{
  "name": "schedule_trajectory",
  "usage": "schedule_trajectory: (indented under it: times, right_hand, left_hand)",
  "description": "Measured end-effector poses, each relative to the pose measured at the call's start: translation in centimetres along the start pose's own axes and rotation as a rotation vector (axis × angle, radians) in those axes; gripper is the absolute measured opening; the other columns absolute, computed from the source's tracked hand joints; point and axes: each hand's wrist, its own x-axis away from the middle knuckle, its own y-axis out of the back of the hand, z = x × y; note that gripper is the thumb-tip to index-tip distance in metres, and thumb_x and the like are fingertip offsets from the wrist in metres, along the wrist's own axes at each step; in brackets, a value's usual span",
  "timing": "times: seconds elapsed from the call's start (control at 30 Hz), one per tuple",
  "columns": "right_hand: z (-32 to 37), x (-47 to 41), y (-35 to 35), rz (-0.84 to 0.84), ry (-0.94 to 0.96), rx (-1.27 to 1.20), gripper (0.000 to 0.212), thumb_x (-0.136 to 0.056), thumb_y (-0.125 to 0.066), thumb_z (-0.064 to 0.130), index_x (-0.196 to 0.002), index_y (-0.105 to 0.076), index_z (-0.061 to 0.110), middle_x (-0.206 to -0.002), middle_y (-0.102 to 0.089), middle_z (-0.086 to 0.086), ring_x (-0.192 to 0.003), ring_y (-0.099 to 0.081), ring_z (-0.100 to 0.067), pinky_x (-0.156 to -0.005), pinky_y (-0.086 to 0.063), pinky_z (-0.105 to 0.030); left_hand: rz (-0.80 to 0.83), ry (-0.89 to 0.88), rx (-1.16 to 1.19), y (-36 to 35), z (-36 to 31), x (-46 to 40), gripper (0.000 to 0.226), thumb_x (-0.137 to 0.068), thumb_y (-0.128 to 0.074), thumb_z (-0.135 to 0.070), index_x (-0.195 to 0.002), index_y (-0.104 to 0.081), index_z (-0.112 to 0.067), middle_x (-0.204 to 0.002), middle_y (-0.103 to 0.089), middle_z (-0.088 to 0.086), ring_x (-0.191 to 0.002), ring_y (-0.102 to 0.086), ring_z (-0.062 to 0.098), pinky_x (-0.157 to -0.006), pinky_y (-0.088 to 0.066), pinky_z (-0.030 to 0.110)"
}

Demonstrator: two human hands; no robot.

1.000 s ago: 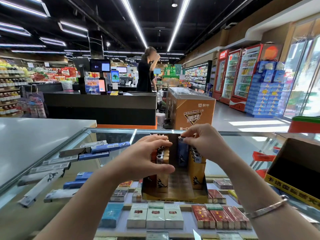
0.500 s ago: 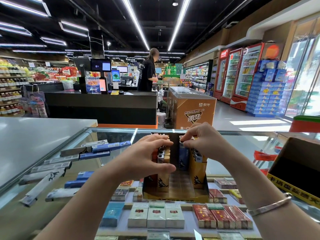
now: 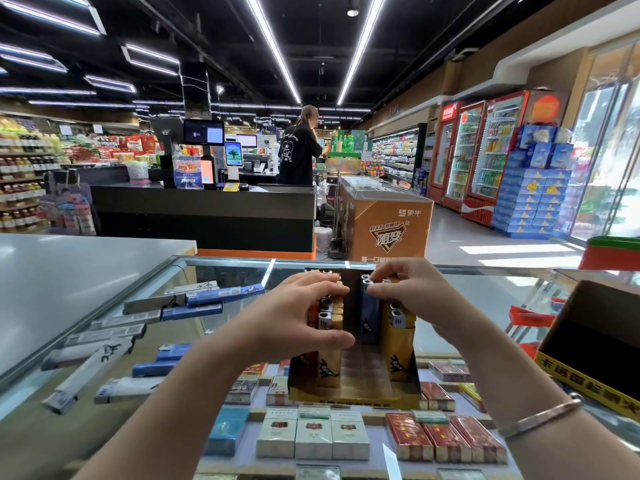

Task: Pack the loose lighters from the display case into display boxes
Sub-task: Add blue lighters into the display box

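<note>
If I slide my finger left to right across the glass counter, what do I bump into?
Loose lighters lying flat → left hand → blue lighter standing in the display box → right hand → empty black-and-yellow box.

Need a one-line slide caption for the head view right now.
Left hand holds a clump of lighters in the display box while right hand pinches a blue lighter.

Glass case top (image 3: 485, 292) looking smooth, glossy, throwing reflections — lighters (image 3: 325, 318) showing shiny metal caps over glossy plastic bodies. Display box (image 3: 360, 398) reading as printed cardboard, matt. Bracelet (image 3: 540, 415) gleaming like polished metal; cigarette packs (image 3: 313, 434) shining, film-wrapped.
</note>
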Motion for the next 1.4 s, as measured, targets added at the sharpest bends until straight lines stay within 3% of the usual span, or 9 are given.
schedule_trajectory:
  times: [0.1, 0.27, 0.4, 0.6, 0.8, 0.93, 1.07, 1.23, 1.4]
  right_hand:
    - [0.0, 0.0, 0.3, -0.038, 0.007, -0.066, 0.007, -0.080, -0.070, 0.014, -0.078, -0.067, 0.019, -0.089, -0.066, -0.005, -0.088, -0.062, -0.022, -0.081, -0.052, -0.040]
    - [0.4, 0.0, -0.1, -0.084, 0.070, 0.054, 0.011, -0.079, -0.071, 0.015, -0.074, -0.064, 0.023, -0.091, -0.064, 0.003, -0.086, -0.056, -0.011, -0.067, -0.043, -0.026]
    - [1.0, -0.2, -0.2, -0.032, 0.134, 0.213, 0.008, -0.083, -0.067, 0.017, -0.079, -0.062, 0.022, -0.095, -0.056, 0.006, -0.091, -0.048, -0.010, -0.074, -0.034, -0.027]
    - [1.0, -0.8, -0.5, -0.101, 0.208, 0.507, 0.004, -0.085, -0.064, 0.020, -0.088, -0.062, 0.019, -0.096, -0.055, 0.005, -0.091, -0.049, -0.014, -0.079, -0.039, -0.030]
    - [1.5, -0.4, -0.3, -0.085, 0.201, 0.565, 0.007, -0.081, -0.067, 0.024, -0.075, -0.064, 0.024, -0.105, -0.061, 0.004, -0.096, -0.053, -0.015, -0.083, -0.045, -0.036]
    - [1.6, 0.0, -0.4, -0.116, 0.206, 0.707, 0.013, -0.085, -0.062, 0.026, -0.091, -0.073, 0.024, -0.108, -0.067, 0.006, -0.097, -0.058, -0.016, -0.084, -0.048, -0.037]
    - [1.3, 0.6, 0.1, -0.151, 0.204, 0.426, 0.017, -0.084, -0.061, 0.011, -0.084, -0.074, 0.022, -0.092, -0.070, 0.005, -0.080, -0.064, -0.017, -0.071, -0.052, -0.026]
    - [1.3, 0.6, 0.3, -0.047, 0.114, 0.224, 0.024, -0.084, -0.055, 0.002, -0.075, -0.070, 0.018, -0.098, -0.069, -0.017, -0.097, -0.062, -0.036, -0.086, -0.050, -0.043]
    - [0.9, 0.5, -0.5, -0.062, 0.060, 0.127, 0.018, -0.083, -0.053, 0.003, -0.075, -0.063, 0.016, -0.099, -0.065, -0.013, -0.090, -0.060, -0.025, -0.075, -0.049, -0.031]
  left_hand:
    - [0.004, 0.013, 0.015, 0.0, 0.0, 0.0, 0.069, -0.073, -0.067, -0.055, -0.134, -0.040, -0.039, -0.145, -0.026, -0.021, -0.130, -0.020, -0.002, -0.109, -0.031, 0.036]
    - [0.006, 0.014, 0.033, 0.0, 0.0, 0.0, 0.067, -0.073, -0.068, -0.054, -0.133, -0.041, -0.040, -0.144, -0.027, -0.020, -0.129, -0.023, 0.000, -0.107, -0.034, 0.037]
    - [0.008, 0.014, 0.041, 0.0, 0.0, 0.1, 0.066, -0.074, -0.068, -0.053, -0.133, -0.041, -0.040, -0.143, -0.028, -0.021, -0.127, -0.024, -0.001, -0.106, -0.036, 0.035]
    - [0.009, 0.015, 0.041, 0.0, 0.0, 0.1, 0.065, -0.074, -0.067, -0.054, -0.132, -0.041, -0.041, -0.143, -0.027, -0.021, -0.126, -0.025, -0.002, -0.103, -0.038, 0.031]
    - [0.024, 0.016, 0.050, -0.1, 0.1, 0.0, 0.065, -0.074, -0.066, -0.055, -0.132, -0.040, -0.042, -0.142, -0.026, -0.023, -0.123, -0.025, -0.002, -0.100, -0.039, 0.029]
    - [0.011, 0.005, 0.018, -0.1, 0.2, 0.0, 0.067, -0.073, -0.066, -0.057, -0.133, -0.040, -0.042, -0.144, -0.026, -0.022, -0.127, -0.023, -0.002, -0.105, -0.034, 0.031]
    - [0.005, -0.004, 0.017, -0.1, 0.2, 0.0, 0.067, -0.073, -0.066, -0.058, -0.133, -0.040, -0.042, -0.144, -0.026, -0.022, -0.126, -0.022, -0.005, -0.106, -0.032, 0.030]
    - [0.009, -0.011, 0.009, -0.1, 0.2, 0.0, 0.068, -0.074, -0.066, -0.056, -0.134, -0.039, -0.040, -0.144, -0.026, -0.021, -0.128, -0.021, -0.003, -0.107, -0.031, 0.032]
    - [0.003, -0.009, 0.017, -0.1, 0.4, -0.1, 0.068, -0.073, -0.066, -0.056, -0.134, -0.039, -0.040, -0.144, -0.026, -0.021, -0.124, -0.021, -0.006, -0.106, -0.033, 0.033]
